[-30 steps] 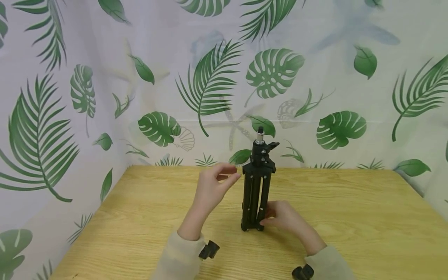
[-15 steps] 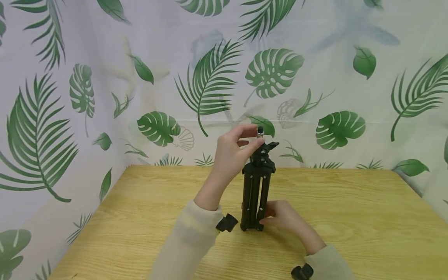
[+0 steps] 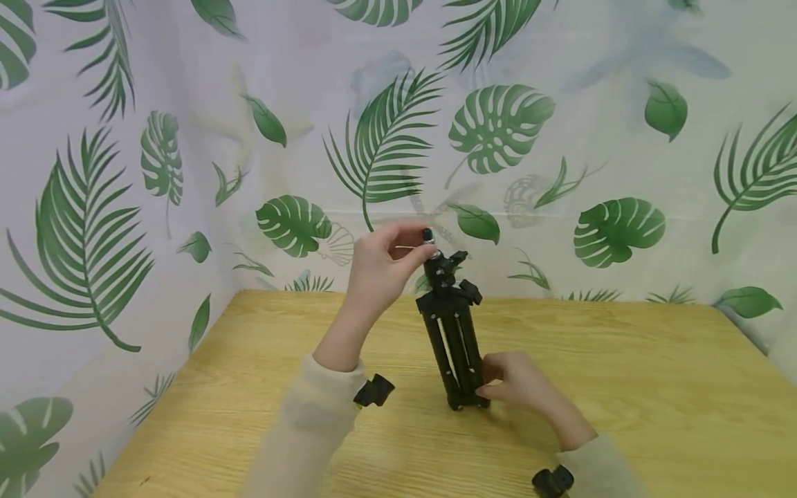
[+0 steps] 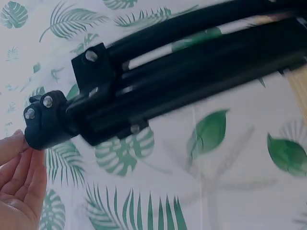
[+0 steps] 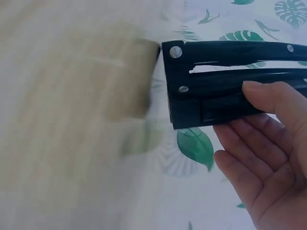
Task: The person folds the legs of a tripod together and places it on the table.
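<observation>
A folded black tripod stand (image 3: 457, 339) leans to the left over the table, its legs together and its metal-tipped top toward the left. Thumb and fingers of my left hand (image 3: 382, 266) pinch the silver stud at its top, just under the black tip. Low on the legs, my right hand (image 3: 517, 380) grips one leg between thumb and fingers. The left wrist view shows the stand's collar and clamp screws (image 4: 47, 101) beside my left fingertips. In the right wrist view the stand's foot end (image 5: 180, 88) shows, with my right thumb lying along the leg.
The wooden table (image 3: 623, 387) spreads around the stand. Behind it hangs a white cloth with green leaf prints (image 3: 498, 131), meeting the table's back edge. Small black mounts (image 3: 375, 391) sit on both wrists.
My left hand has risen to the stand's top and taken hold of its stud. The stand, upright before, now tilts left, while my right hand keeps its grip near the foot.
</observation>
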The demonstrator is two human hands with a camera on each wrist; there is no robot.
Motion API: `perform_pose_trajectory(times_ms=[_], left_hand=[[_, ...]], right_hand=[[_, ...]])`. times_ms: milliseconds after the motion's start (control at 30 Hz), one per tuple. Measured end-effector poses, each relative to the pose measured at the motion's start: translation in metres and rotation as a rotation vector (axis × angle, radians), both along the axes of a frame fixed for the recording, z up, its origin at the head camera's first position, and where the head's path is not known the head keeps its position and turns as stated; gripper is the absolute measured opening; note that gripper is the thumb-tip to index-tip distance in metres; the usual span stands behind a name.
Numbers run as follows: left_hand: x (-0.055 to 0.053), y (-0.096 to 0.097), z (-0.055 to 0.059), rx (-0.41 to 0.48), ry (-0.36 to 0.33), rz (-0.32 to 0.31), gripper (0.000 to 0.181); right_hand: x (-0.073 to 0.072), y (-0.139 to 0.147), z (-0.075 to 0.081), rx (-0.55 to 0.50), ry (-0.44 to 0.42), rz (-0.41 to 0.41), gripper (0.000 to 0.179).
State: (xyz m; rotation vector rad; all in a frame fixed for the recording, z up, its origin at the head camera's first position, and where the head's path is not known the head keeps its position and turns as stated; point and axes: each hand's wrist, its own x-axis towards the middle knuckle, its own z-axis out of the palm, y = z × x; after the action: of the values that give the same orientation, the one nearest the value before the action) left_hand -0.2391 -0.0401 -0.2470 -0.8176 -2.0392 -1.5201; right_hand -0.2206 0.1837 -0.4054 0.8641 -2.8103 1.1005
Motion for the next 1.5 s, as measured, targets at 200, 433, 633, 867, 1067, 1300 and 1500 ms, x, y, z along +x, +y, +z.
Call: perform_pose_trajectory(times_ms=[200,433,633,867,1067,1300,1500], left_hand=[[0.002,-0.039,-0.011,-0.079,-0.068,0.096,0.024],[-0.004,-0.076,-0.051,-0.268,-0.180,0.145,0.024],[-0.013,-0.087,-0.094,-0.431,-0.272,0.139,0.021],[-0.019,-0.090,-0.130,-0.700,-0.264,0.147,0.016],[-0.020,-0.091,-0.149,-0.869,-0.273,0.095,0.013],[-0.023,-0.091,-0.163,-0.922,-0.302,0.064,0.010],[-0.026,-0.092,-0.170,-0.912,-0.305,0.069,0.008]], right_hand=[[0.004,0.017,0.015,0.109,0.062,-0.031,0.009],[0.005,0.034,0.028,0.280,0.094,-0.098,0.012],[0.008,0.038,0.031,0.428,0.097,-0.179,0.014],[0.012,0.038,0.027,0.510,0.130,-0.222,0.015],[0.013,0.034,0.024,0.527,0.130,-0.239,0.017],[0.013,0.031,0.020,0.522,0.147,-0.245,0.017],[0.014,0.029,0.019,0.529,0.177,-0.246,0.018]])
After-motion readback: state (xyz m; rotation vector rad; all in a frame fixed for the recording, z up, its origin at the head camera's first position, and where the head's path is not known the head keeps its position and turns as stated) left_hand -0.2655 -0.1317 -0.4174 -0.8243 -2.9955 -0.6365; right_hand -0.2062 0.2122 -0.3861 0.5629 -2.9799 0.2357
